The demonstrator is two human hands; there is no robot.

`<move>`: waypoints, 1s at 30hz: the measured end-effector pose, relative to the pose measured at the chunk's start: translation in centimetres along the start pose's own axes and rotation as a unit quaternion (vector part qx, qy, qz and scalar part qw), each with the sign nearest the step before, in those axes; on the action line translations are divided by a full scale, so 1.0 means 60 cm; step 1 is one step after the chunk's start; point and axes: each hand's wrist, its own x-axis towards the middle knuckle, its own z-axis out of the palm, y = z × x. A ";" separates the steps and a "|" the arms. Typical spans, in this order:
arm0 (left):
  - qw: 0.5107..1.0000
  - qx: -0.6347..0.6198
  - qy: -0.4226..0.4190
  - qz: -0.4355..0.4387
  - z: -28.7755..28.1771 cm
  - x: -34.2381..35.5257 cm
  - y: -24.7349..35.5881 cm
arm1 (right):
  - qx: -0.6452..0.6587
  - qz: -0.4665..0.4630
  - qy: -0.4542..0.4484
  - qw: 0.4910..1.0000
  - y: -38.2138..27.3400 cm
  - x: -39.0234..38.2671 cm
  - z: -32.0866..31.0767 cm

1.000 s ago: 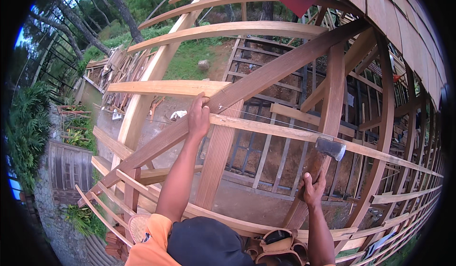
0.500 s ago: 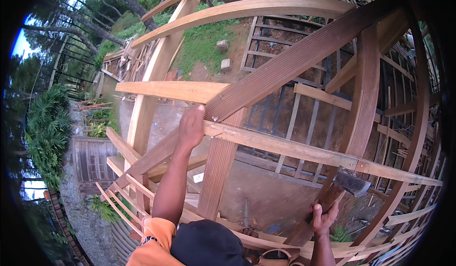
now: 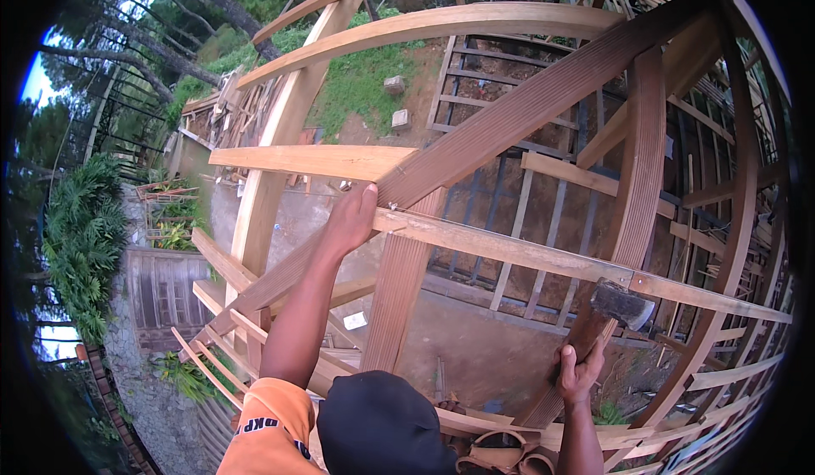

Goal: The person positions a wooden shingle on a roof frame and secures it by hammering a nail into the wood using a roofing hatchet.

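Note:
My left hand [image 3: 350,219] is closed over a dark, grooved diagonal beam [image 3: 501,135], right beside the left end of a narrow pale batten [image 3: 509,247]. Its fingertips are partly hidden. A small metal fastener shows at that batten end. Lower right, my right hand [image 3: 581,373] grips a hammer whose heavy dark metal head [image 3: 622,305] is just below the batten, near a joint with another length. Most of the handle is hidden by the hand or blends with the brown post behind it. I cannot tell whether the head touches the wood.
A pale short timber [image 3: 310,162] butts against the diagonal beam. Grooved posts [image 3: 396,301] and a curved-looking rafter [image 3: 441,29] surround me. Far below lie a ground-level lattice [image 3: 501,76], grass [image 3: 361,93] and concrete blocks [image 3: 401,119]. Several open timbers cross at right.
The view has shifted slightly. The hammer head is a little nearer the batten's lower edge. My left hand keeps its place at the diagonal beam.

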 end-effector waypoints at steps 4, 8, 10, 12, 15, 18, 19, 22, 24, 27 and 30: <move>0.993 0.087 -0.006 0.074 0.004 0.009 -0.050 | -0.015 0.020 -0.003 1.000 -0.002 0.000 0.015; 0.997 0.039 0.039 0.055 0.035 0.037 -0.062 | -0.193 -0.025 -0.064 0.979 -0.025 0.025 0.026; 0.997 0.027 0.049 0.058 0.054 0.045 -0.061 | -0.266 -0.097 -0.123 0.951 -0.077 0.055 0.063; 0.998 0.031 0.049 0.036 0.051 0.033 -0.058 | -0.284 -0.191 -0.196 0.919 -0.166 0.083 0.127; 0.998 0.008 0.053 0.026 0.054 0.035 -0.060 | -0.253 -0.315 -0.191 0.895 -0.284 0.092 0.208; 0.997 0.013 0.069 0.029 0.063 0.033 -0.070 | -0.246 -0.330 -0.184 0.892 -0.341 0.080 0.239; 0.997 0.009 0.075 0.024 0.061 0.031 -0.076 | -0.238 -0.354 -0.189 0.884 -0.341 0.080 0.243; 0.998 -0.001 0.058 0.025 0.061 0.034 -0.050 | -0.308 -0.342 -0.215 0.861 -0.305 0.092 0.247; 0.998 -0.028 0.049 -0.029 0.058 0.031 -0.029 | -0.380 -0.223 -0.263 0.858 -0.276 0.111 0.255; 0.999 -0.002 0.037 -0.009 0.053 0.026 -0.042 | -0.316 -0.221 -0.251 0.888 -0.315 0.100 0.258; 0.999 -0.010 0.045 -0.003 0.050 0.020 -0.049 | -0.231 -0.369 -0.139 0.890 -0.356 0.076 0.260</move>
